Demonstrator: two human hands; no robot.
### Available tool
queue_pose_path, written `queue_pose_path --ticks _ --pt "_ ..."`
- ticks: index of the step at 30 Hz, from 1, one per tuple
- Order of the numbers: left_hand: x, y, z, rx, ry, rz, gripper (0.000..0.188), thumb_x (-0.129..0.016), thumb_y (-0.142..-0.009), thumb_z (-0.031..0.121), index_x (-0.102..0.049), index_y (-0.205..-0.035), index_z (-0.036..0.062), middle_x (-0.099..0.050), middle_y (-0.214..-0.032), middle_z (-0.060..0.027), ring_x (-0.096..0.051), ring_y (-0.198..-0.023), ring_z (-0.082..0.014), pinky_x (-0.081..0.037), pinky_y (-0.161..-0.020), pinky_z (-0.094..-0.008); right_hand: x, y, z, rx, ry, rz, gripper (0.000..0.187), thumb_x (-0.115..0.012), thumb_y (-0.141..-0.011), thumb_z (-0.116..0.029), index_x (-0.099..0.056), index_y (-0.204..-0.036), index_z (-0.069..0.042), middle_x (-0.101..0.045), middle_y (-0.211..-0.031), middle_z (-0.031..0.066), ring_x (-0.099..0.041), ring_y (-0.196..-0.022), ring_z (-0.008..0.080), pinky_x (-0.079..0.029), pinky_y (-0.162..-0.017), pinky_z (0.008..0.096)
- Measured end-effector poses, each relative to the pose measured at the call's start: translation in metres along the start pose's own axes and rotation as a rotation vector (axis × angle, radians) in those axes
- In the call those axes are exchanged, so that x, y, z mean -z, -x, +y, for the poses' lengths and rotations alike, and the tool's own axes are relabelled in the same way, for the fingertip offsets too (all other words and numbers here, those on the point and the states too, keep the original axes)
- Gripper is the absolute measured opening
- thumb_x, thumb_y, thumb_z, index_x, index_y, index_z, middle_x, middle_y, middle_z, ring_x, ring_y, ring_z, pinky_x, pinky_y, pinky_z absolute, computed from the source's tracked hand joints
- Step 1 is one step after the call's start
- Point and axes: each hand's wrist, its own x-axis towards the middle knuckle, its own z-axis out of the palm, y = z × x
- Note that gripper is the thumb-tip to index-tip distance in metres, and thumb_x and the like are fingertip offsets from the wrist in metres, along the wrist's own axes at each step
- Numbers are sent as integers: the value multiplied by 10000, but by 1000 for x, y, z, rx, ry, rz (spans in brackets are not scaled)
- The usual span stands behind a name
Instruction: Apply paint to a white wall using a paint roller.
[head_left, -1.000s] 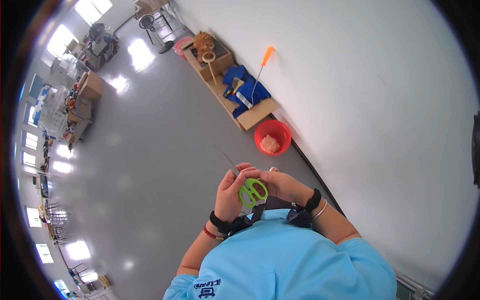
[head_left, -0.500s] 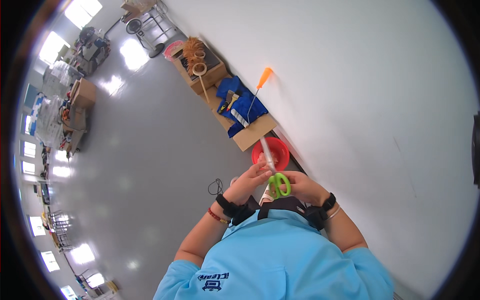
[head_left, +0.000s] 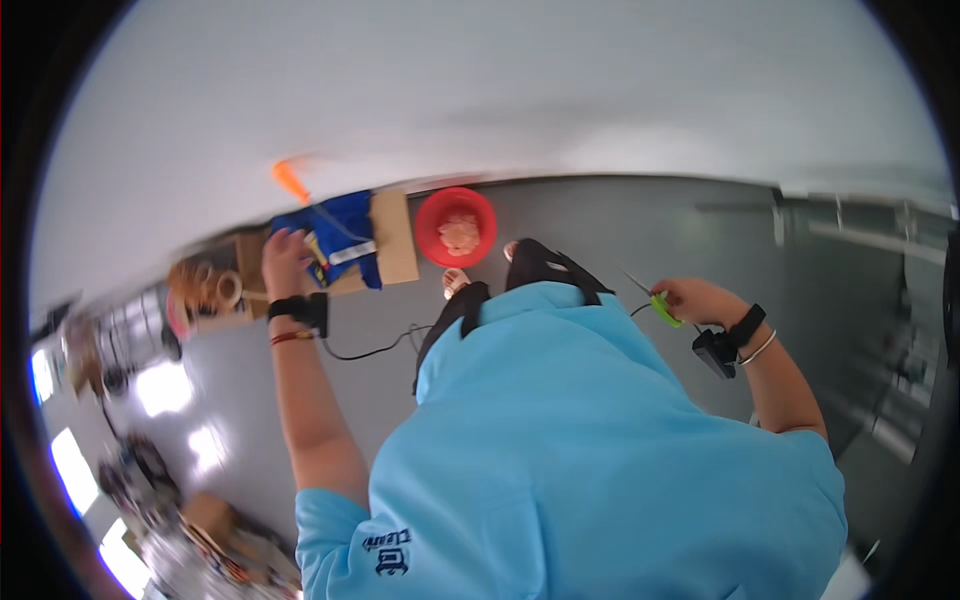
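My right hand (head_left: 700, 300) is closed round the green handles of a pair of scissors (head_left: 664, 308), held out to the right with the thin blades pointing up and left. My left hand (head_left: 285, 262) reaches to the far left, over the near edge of a blue cloth (head_left: 350, 215), with its fingers loosely apart and nothing seen in them. Beside it on the cloth lie a few small tools (head_left: 317, 258), blurred, and a paint roller with a white sleeve (head_left: 352, 252). The roller's orange handle (head_left: 291, 181) sticks up toward the wall.
A red basin (head_left: 428, 232) holding pinkish material (head_left: 460, 235) stands beside the cardboard (head_left: 398, 240) under the cloth. Left of my hand sit a cardboard box (head_left: 250, 262) and a fluffy brown duster (head_left: 195, 285). A black cable (head_left: 365, 355) trails on the floor. A pale wall (head_left: 560, 110) runs behind.
My view has turned. My hands, together at the scissors before, are now far apart: the left reaches over the blue cloth, while the right has carried the scissors out to the right.
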Motion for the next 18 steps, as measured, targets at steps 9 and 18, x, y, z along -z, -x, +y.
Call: queue_pose_path --ticks 9,18 --pt "-20 -110 31 17 -82 -153 525 -675 -850 214 -424 -1246 -21 -583 -1018 -109 -631 -791 -209 -544 -592 -307 -83 99 -56 -120 -297 -26 377 -541 -835 -129 -564 -1203 -47 -653 -882 94 -604 -807 220 -466 -727 316" --pt "-48 -119 43 61 36 29 486 -664 -850 171 -410 -1227 1 -590 -966 -152 -655 -740 -260 -560 -536 -333 -114 65 -79 -113 -459 120 320 -523 -802 -194 -662 -1002 13 -666 -804 138 -633 -749 239 -498 -689 339"
